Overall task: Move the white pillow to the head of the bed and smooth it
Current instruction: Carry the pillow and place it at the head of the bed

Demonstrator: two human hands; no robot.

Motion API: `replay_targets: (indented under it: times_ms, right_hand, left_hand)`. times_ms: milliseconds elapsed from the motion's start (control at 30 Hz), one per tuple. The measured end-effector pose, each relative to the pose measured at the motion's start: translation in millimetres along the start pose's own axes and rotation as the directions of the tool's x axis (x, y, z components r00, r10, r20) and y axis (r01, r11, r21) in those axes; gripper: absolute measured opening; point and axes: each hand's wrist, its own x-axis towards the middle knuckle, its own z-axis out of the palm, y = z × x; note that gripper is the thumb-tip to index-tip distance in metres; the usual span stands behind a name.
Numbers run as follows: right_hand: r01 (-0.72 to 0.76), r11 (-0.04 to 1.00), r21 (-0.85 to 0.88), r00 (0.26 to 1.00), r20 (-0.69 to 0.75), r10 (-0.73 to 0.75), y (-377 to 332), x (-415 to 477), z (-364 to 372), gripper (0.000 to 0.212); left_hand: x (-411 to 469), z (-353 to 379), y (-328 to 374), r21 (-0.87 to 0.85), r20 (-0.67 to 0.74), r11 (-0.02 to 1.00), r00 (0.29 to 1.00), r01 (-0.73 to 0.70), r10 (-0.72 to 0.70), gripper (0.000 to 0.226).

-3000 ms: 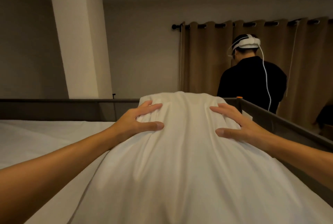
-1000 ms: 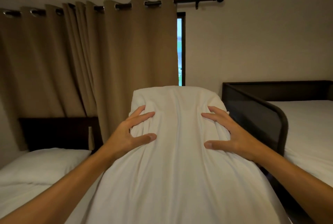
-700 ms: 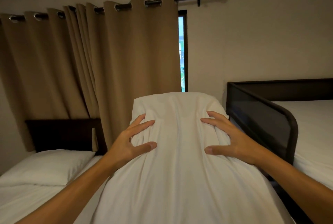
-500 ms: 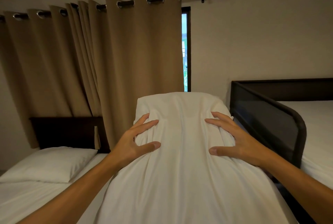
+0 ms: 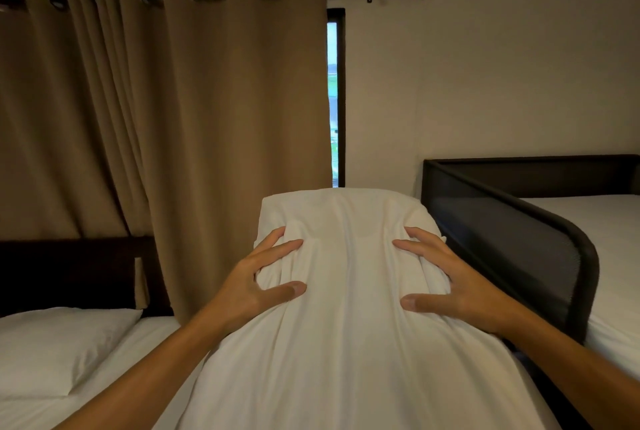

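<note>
White pillow [image 5: 346, 308]: carried slightly nearer the curtain [image 5: 207, 118], held upright off both beds. Left hand [image 5: 256, 284] and right hand [image 5: 446, 280] clamped on its sides, fingers spread, fabric bunched. Placement at the left bed's [image 5: 149, 343] head judged pending.

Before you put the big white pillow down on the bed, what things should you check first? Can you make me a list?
1. Both hands hold the pillow: left hand and right hand grip its sides. Ok.
2. Pillow off the bed, carried upright: ok.
3. Head of the left bed in sight, by the dark headboard: ok.
4. Free spot there: another pillow already lies at the head; space beside it is hidden. Cannot tell.
5. Curtain hangs close to the path: not ok, watch it.
6. Pillow smooth: creased under the fingers. Not ok yet.
</note>
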Motion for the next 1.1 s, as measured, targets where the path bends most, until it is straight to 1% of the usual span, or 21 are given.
replay_targets:
  times_ms: [133, 267, 433, 567, 667, 800, 1100]
  right_hand:
    - [-0.055, 0.996, -0.065, 0.998, -0.038, 0.053, 14, 36, 8, 0.082]
    - [-0.116, 0.99, -0.076, 0.991, -0.082, 0.11, 21, 59, 10, 0.082]
    - [-0.14, 0.984, -0.113, 0.98, -0.157, 0.121, 29, 75, -4, 0.087]
    - [-0.128, 0.98, -0.152, 0.976, -0.195, 0.097, 37, 70, -25, 0.087]
    - [-0.134, 0.975, -0.177, 0.975, -0.202, 0.097, 44, 63, -44, 0.085]
    - [-0.106, 0.974, -0.198, 0.975, -0.212, 0.063, 53, 54, -65, 0.087]
    - [-0.116, 0.974, -0.195, 0.97, -0.233, 0.069, 67, 59, -89, 0.086]
  left_hand:
    - [42, -8, -37, -0.048, 0.053, 0.998, 0.998, -0.036, 0.038, 0.065]
    - [78, -11, -61, -0.074, 0.068, 0.993, 0.993, -0.089, 0.094, 0.065]
    - [128, -4, -80, -0.128, 0.11, 0.977, 0.976, -0.172, 0.186, 0.067]
    - [153, 21, -78, -0.162, 0.109, 0.962, 0.965, -0.218, 0.237, 0.068]
    - [160, 41, -70, -0.168, 0.113, 0.96, 0.964, -0.222, 0.243, 0.067]
    - [164, 60, -56, -0.18, 0.096, 0.952, 0.958, -0.249, 0.269, 0.069]
    - [200, 72, -41, -0.151, 0.097, 0.94, 0.942, -0.305, 0.322, 0.067]
